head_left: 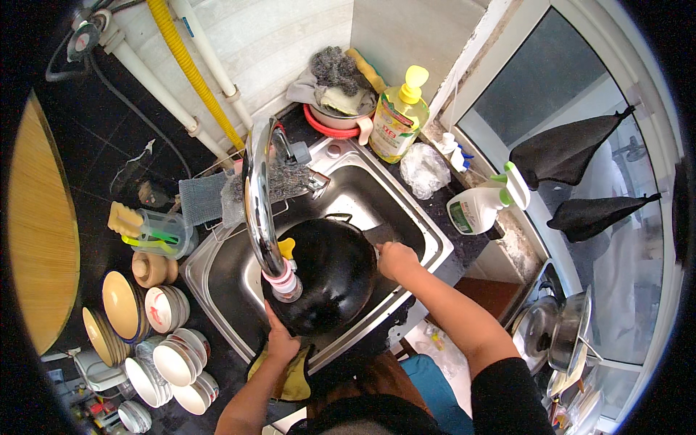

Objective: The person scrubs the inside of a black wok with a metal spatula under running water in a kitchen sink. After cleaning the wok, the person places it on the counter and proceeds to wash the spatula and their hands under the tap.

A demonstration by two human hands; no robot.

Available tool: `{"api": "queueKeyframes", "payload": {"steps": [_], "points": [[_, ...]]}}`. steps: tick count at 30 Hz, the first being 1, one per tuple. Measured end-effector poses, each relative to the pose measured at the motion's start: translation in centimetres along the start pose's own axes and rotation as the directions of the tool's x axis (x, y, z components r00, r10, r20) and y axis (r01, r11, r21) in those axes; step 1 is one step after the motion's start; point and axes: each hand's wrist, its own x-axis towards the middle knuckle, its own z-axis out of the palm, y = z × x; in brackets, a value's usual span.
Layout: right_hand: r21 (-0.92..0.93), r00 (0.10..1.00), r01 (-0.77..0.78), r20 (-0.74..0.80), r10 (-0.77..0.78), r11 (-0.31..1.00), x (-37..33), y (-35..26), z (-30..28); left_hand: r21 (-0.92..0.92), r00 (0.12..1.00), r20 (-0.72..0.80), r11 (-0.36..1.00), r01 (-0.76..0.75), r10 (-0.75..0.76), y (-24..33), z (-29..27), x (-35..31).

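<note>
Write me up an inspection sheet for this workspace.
Surface: steel sink set into a dark countertop.
Job's things: black wok in the sink, below the chrome faucet.
Clutter: stacked bowls and plates at left; pump bottle, crumpled plastic bag and spray bottle at right.
Hands: left hand at the wok's near left edge; right hand curled at its right side; exact grips partly hidden.
Cables: dark cable or thin hose at upper left; which one, unclear.
Surroundings: yellow corrugated hose, pale pipe, glazed window, hanging dark cloths.
</note>
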Motion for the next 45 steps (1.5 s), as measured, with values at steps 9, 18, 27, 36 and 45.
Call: {"api": "queueKeyframes", "payload": {"steps": [9, 18, 27, 36, 45], "points": [[0.322, 0.949, -0.088, 0.314, -0.019, 0.943, -2.6, 1.9, -4.0, 0.046, 0.998, -0.053, 0.999, -0.028, 0.030, -0.5, 0.5, -0.1], [0.754, 0.942, -0.214, 0.327, -0.073, 0.621, -2.8, 4.0, -2.7, 0.003, 0.995, -0.045, 0.996, -0.084, 0.084, -0.6, 0.7, 0.1], [0.813, 0.954, -0.162, 0.275, -0.123, 0.560, -0.1, 4.3, 0.3, -0.033, 0.994, -0.005, 0.993, -0.113, 0.113, -1.6, 1.0, 0.1], [0.669, 0.918, -0.030, 0.312, -0.244, 0.742, 0.0, 3.4, -3.6, 0.044, 0.984, 0.091, 0.988, 0.148, -0.151, 0.4, -0.1, 0.2], [0.833, 0.878, -0.380, 0.461, -0.124, 0.402, -1.4, 3.2, -3.5, 0.039, 0.984, 0.092, 0.988, 0.148, -0.151, -0.7, 0.2, 0.2]]}}
